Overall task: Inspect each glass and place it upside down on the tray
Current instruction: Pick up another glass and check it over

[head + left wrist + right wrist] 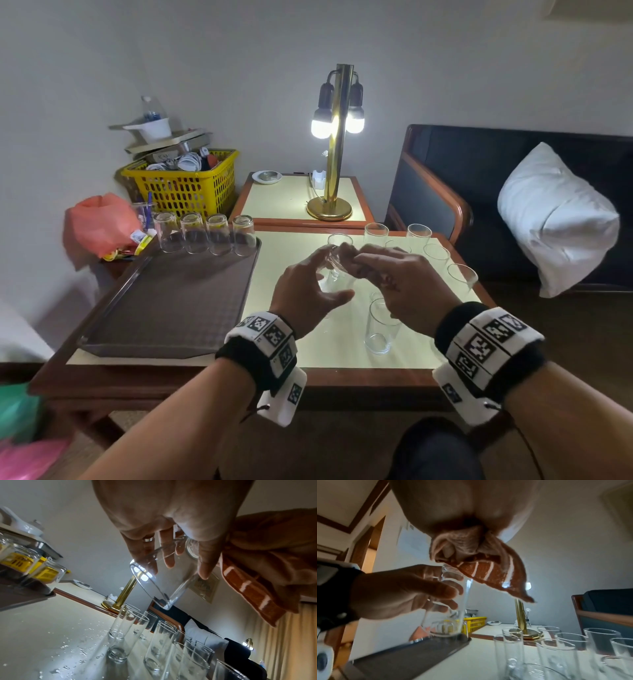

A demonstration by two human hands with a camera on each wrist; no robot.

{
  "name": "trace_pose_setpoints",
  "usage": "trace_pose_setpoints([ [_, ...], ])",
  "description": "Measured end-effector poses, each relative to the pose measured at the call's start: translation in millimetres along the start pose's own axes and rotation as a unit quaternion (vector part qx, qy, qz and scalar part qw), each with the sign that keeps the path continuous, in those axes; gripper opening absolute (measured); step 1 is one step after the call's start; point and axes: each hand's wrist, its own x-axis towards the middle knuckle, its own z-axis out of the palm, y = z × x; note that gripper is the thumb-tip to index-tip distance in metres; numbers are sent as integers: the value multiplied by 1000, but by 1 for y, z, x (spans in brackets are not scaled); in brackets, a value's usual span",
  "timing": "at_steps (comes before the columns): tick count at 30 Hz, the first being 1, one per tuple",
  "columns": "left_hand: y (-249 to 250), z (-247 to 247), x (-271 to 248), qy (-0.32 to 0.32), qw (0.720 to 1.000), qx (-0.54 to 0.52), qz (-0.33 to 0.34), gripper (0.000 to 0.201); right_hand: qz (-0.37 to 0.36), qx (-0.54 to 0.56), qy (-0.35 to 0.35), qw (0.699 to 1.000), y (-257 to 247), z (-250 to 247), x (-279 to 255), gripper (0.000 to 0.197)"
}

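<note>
Clear glass: a tall tumbler [159,580] is held in the air above the cream table [291,274], mouth tipped down and towards the tray, base up by the right hand.
Left hand: the left hand [308,291] wraps the tumbler's wall, fingers [167,551] spread along one side and the thumb on the other; a firm, wide hold on the glass.
Right hand: the right hand [407,287] is curled round a bunched orange striped cloth [489,572], which sits at the tumbler's base end.
Tray: the brown tray [171,301] lies left of the hands; four tumblers [205,233] already stand upside down in a row at its far edge.
Waiting: more tumblers [380,325] stand upright on the table under and beyond the hands, close together.
Wet: water drops [82,651] dot the table near them.
Step, as I judge it: checking and wiping this glass before it goes down.
Doing it well: hold the wall towards the lamp [337,144] to show smears, keep fingertips off the rim, lift clear of the upright tumblers, then set it rim down beside the row without knocking a neighbour.
</note>
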Motion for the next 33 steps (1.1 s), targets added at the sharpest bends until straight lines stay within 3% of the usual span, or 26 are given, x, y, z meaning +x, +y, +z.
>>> trace_pose_setpoints([
  [2, 6, 3, -2, -17, 1000, 10, -1, 77, 16, -26, 7, 1000, -1, 1, 4, 40],
  [5, 6, 4, 2, -15, 1000, 0, 1, 71, -21, -22, 8, 1000, -6, 8, 6, 39],
  [10, 1, 2, 3, -12, 1000, 6, -1, 81, 7, -25, 12, 1000, 2, 2, 3, 38],
  [22, -3, 5, 4, -25, 999, -25, 1, 75, -23, -2, 13, 1000, -3, 5, 2, 33],
  [26, -4, 8, 3, -26, 999, -27, -3, 78, 6, -22, 18, 1000, 0, 3, 6, 34],
  [30, -6, 8, 4, -24, 998, -49, -1, 72, -27, 11, 16, 999, -6, 4, 4, 31],
  [33, -6, 9, 3, -24, 998, -58, -9, 75, -2, 5, 15, 1000, -2, -2, 5, 32],
])
